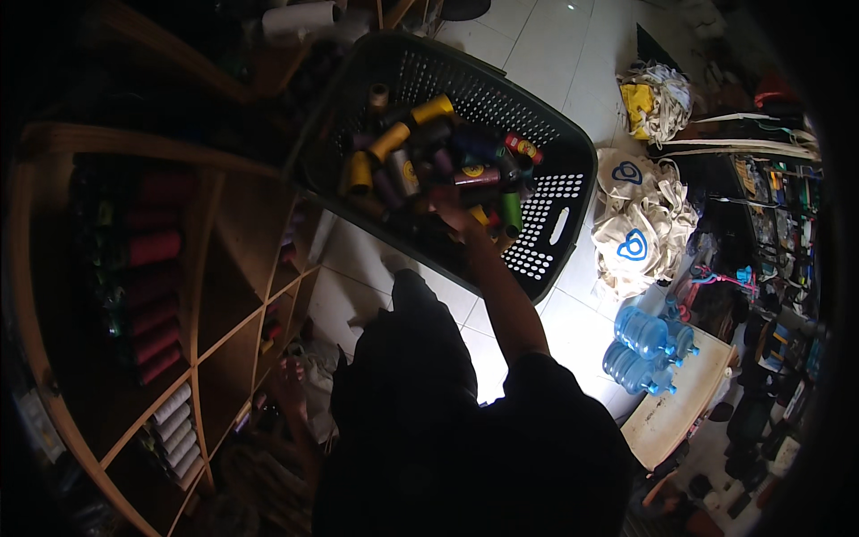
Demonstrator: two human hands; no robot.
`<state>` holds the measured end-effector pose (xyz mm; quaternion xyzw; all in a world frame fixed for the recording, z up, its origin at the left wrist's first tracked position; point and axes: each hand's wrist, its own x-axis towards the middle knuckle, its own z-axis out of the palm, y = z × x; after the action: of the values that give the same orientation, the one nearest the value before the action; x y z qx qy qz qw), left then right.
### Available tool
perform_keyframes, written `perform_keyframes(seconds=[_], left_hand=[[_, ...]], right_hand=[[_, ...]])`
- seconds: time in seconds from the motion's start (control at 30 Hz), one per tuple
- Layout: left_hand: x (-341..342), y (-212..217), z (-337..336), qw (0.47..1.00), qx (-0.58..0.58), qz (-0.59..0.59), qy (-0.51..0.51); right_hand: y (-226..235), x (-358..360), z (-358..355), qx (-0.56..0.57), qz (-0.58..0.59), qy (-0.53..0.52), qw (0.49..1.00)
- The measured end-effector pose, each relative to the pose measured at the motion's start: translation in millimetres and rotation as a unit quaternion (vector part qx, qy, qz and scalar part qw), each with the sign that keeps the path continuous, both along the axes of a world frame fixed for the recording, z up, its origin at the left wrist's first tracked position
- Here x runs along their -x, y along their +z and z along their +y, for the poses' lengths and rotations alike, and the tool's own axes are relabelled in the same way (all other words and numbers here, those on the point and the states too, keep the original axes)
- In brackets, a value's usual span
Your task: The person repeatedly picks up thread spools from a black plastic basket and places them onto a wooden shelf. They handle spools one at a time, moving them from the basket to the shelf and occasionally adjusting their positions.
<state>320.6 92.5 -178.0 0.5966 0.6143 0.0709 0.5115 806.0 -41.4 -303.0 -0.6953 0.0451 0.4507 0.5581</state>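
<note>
My right hand [454, 215] reaches down into a dark green plastic basket [591, 170] with perforated walls, among a jumble of thread spools. Its fingers are lost in shadow, so I cannot tell what they hold. Close to it lie a green thread spool [511, 213] and a maroon spool [477, 175]. Yellow spools [389, 140], a grey spool [404, 170] and a red spool [523, 148] are heaped farther in. Low on the left, my left hand [285, 378] is beside the wooden shelf [199, 268]; the dimness hides how its fingers are set.
Rows of red spools [154, 248] and white spools [179, 430] sit in the shelf's compartments. To the right are cream cloth bags [635, 228] piled on the tiled floor, blue water jugs [642, 331] and a pale board [680, 389]. Cluttered racks line the far right.
</note>
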Motion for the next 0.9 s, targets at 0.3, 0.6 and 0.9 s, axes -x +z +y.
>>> perform_keyframes(seconds=[0.3, 0.6, 0.9], left_hand=[[-182, 93, 15, 0.967, 0.069, -0.167, -0.181], [-221, 77, -17, 0.956, 0.14, -0.231, -0.113], [-173, 69, 7, 0.973, 0.075, -0.214, -0.029]], right_hand=[[175, 68, -37, -0.19, -0.005, 0.118, 0.975], [213, 115, -13, -0.216, -0.142, 0.248, 0.934], [143, 69, -31, -0.003, -0.172, 0.159, 0.972]])
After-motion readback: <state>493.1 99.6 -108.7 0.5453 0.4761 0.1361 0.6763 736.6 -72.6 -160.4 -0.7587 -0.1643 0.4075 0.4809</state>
